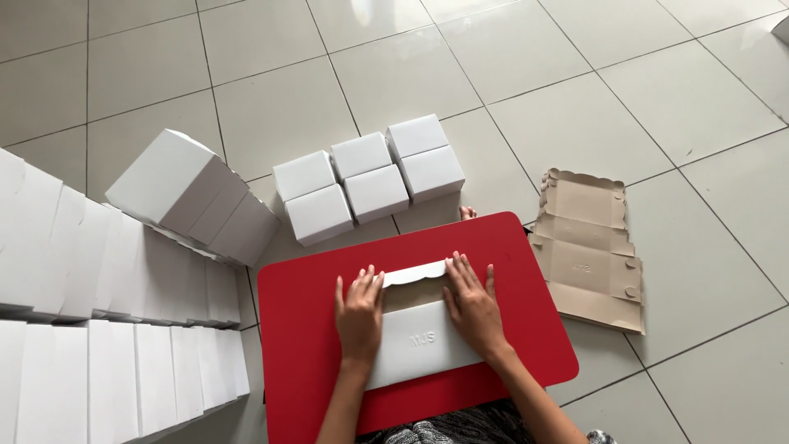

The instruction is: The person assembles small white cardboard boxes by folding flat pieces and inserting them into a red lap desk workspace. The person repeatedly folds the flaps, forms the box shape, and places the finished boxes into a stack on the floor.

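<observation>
A flat white cardboard box blank (pixel 421 341) lies on a red board (pixel 304 345) in front of me. Its far flap with a scalloped edge (pixel 415 274) is bent up toward me. My left hand (pixel 359 312) presses flat on the blank's left side, fingers together near the flap. My right hand (pixel 472 304) presses on the right side, fingertips at the flap's fold. Neither hand grips anything; both lie palm down on the cardboard.
Several folded white boxes (pixel 370 177) stand in a block beyond the board. Rows of more white boxes (pixel 123 329) fill the left, some tilted (pixel 193 197). A stack of unfolded brown-faced blanks (pixel 588 247) lies right of the board on grey floor tiles (pixel 657 99).
</observation>
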